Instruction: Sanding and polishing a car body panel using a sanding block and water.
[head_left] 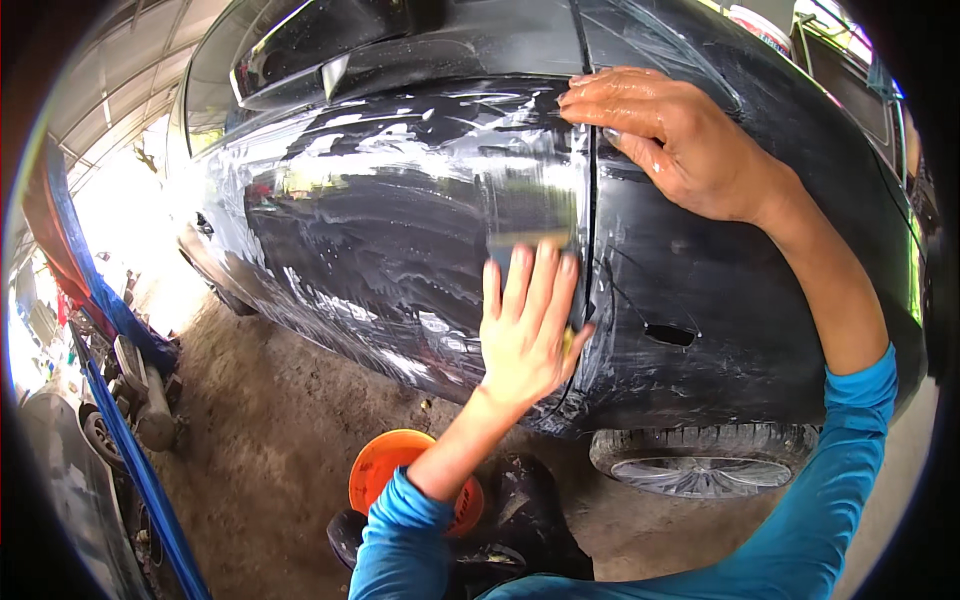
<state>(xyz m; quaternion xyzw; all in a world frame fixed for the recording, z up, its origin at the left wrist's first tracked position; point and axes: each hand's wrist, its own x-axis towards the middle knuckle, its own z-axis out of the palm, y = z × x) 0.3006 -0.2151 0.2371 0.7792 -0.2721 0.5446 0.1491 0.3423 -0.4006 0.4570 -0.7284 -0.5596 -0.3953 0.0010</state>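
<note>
My left hand lies over a flat pad with a yellowish edge, pressing it against the black car door. The fingers point up the panel, and a bit of yellow shows by the thumb; most of the pad is hidden under the hand. Whitish scuffs and wet streaks cover the door. Higher up, my wet right hand rests on the bodywork by the gap between door and rear panel. Its fingers are stretched out, slightly bent, and hold nothing.
An orange bucket stands on the dirt floor by my legs. The rear wheel is below the panel, which has a dark slot. At the left, a blue bar runs beside car parts.
</note>
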